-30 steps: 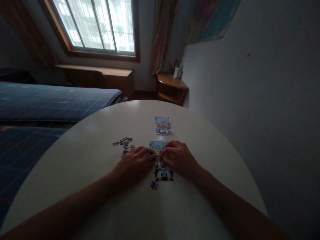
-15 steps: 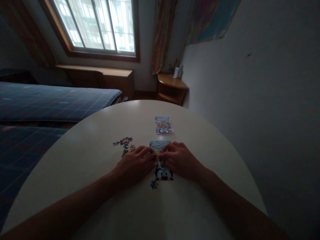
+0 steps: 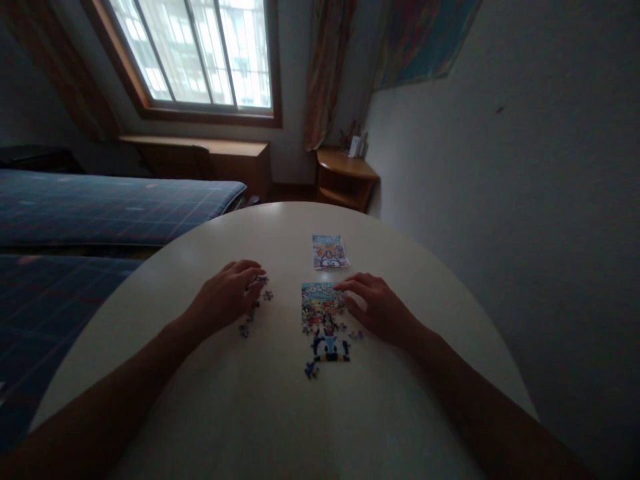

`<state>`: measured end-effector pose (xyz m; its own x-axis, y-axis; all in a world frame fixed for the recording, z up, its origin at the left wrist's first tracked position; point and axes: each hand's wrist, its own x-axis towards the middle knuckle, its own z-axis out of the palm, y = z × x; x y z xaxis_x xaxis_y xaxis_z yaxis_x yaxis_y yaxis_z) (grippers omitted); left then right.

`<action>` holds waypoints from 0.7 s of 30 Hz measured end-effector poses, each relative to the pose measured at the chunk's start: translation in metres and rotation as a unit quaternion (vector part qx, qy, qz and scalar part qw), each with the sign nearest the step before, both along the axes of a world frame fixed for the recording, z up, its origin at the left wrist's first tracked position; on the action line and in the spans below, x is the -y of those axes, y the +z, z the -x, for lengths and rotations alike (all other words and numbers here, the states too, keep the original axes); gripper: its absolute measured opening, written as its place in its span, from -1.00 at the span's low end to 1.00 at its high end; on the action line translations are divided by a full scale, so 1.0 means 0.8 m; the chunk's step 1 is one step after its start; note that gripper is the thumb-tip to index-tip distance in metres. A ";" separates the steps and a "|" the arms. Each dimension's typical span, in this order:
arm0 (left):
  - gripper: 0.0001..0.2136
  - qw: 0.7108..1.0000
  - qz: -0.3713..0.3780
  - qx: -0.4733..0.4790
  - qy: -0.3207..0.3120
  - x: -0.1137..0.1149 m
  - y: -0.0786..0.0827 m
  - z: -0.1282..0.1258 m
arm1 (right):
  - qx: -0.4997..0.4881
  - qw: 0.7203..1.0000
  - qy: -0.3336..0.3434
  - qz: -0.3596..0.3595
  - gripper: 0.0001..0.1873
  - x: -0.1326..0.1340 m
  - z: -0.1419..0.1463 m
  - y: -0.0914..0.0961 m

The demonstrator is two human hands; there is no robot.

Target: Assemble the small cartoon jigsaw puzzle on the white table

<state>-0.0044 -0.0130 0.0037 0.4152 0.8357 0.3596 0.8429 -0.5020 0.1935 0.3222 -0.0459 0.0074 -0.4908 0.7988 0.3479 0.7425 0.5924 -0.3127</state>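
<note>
A partly built colourful jigsaw puzzle (image 3: 324, 321) lies on the round white table (image 3: 280, 413). My right hand (image 3: 377, 308) rests at the puzzle's upper right edge, fingers stretched and touching it. My left hand (image 3: 226, 295) lies over a heap of loose puzzle pieces (image 3: 256, 300) to the left, fingers curled down onto them; what they grip is hidden. A few stray pieces (image 3: 311, 370) sit by the puzzle's lower left corner. A small reference picture (image 3: 329, 251) lies farther back on the table.
A bed with a blue checked cover (image 3: 100, 207) stands to the left of the table. A wooden corner shelf (image 3: 345, 177) and a window (image 3: 195, 53) are at the back. A grey wall (image 3: 500, 167) runs close along the right.
My left hand has left the puzzle and gone left to the heap of loose pieces. My right hand has slid to the puzzle's right edge, uncovering the puzzle's middle.
</note>
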 end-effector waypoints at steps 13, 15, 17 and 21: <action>-0.63 0.998 0.057 -0.004 -0.013 -0.014 -0.012 0.011 | -0.030 0.999 -0.017 0.030 -0.64 -0.011 -0.010 -0.008; -0.64 0.997 0.063 0.003 -0.045 -0.012 -0.013 0.004 | -0.031 0.999 -0.018 0.033 -0.65 -0.010 -0.010 -0.008; -0.66 0.995 0.068 0.008 -0.072 -0.009 -0.014 -0.001 | -0.033 0.999 -0.020 0.035 -0.66 -0.010 -0.009 -0.007; -0.70 0.996 0.059 0.007 -0.073 -0.003 -0.014 -0.010 | -0.035 0.999 -0.020 0.036 -0.66 -0.010 -0.008 -0.006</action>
